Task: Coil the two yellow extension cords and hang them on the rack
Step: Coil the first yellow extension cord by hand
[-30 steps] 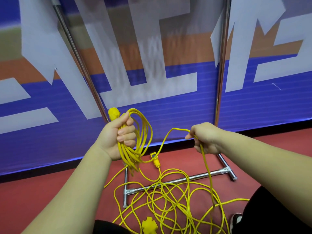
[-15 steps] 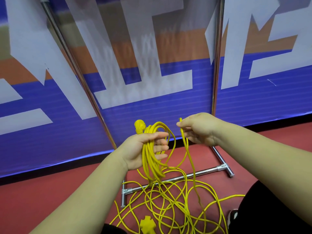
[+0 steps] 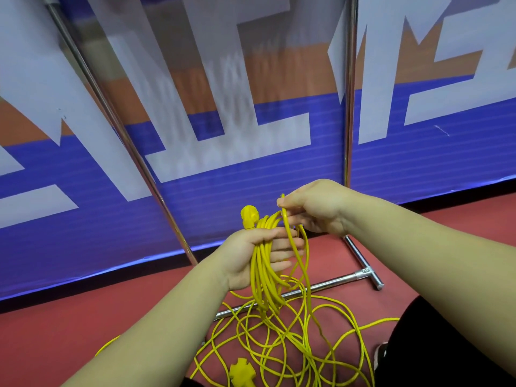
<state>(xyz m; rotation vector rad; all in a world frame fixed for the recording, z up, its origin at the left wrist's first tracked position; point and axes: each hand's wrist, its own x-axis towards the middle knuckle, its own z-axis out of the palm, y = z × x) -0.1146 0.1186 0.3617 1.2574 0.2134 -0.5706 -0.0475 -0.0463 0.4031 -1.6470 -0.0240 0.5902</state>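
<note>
My left hand lies palm up with a bundle of yellow cord loops across it, the fingers loosely bent beneath them. A yellow plug sticks up at the top of the bundle. My right hand pinches a strand of the same cord right above the left fingers and lays it onto the bundle. The remaining yellow cord lies tangled in loose loops on the red floor below. A yellow multi-socket end lies at the bottom edge.
The metal rack has two upright poles and a T-shaped foot bar on the red floor, partly under the cord. A blue, white and orange banner wall stands close behind. A shoe tip shows at the lower right.
My hands have come together: the right hand brought a new loop from out at the right over to the bundle. The left hand opened from a fist to palm up.
</note>
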